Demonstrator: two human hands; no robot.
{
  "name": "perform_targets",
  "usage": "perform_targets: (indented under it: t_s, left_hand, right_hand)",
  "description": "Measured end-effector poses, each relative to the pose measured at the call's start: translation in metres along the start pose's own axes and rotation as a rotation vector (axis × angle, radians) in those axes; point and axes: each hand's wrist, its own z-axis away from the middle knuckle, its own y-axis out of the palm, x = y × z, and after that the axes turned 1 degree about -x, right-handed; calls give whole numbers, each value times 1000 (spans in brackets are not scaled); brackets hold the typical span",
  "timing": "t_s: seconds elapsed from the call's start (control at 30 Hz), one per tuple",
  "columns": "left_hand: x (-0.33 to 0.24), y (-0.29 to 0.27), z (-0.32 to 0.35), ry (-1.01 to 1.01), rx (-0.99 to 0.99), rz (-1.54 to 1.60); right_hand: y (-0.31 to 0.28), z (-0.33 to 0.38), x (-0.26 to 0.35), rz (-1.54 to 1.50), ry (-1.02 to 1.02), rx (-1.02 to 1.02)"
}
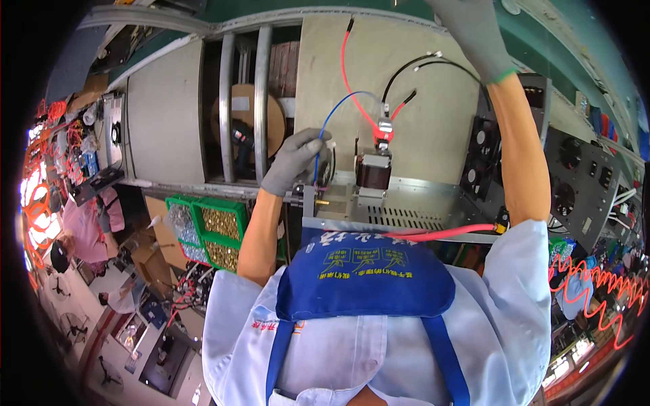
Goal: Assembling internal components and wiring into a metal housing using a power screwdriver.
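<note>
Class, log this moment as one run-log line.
left hand: pinching blue wire | right hand: raised at top edge, grip unclear | red wire: on panel

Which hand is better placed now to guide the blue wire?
Left. The left hand already pinches the blue wire beside the metal chassis; the right hand reaches far up, away from it.

Matt grey knit glove on the left hand [296, 159], beside the bare brushed-metal chassis [399, 203]; glossy plastic-sheathed blue wire [332, 122]; blue cloth apron [365, 274] below it.
</note>
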Motion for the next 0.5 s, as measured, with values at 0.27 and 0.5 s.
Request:
perform_targets:
  t_s: [0.27, 0.5]
  left_hand:
    - [8, -16, 17, -158, 102, -154]
    - [13, -4, 23, -65, -31, -117]
  right_hand:
    - [45, 131, -2, -503, 460, 530]
    - [125, 200, -15, -446, 275, 745]
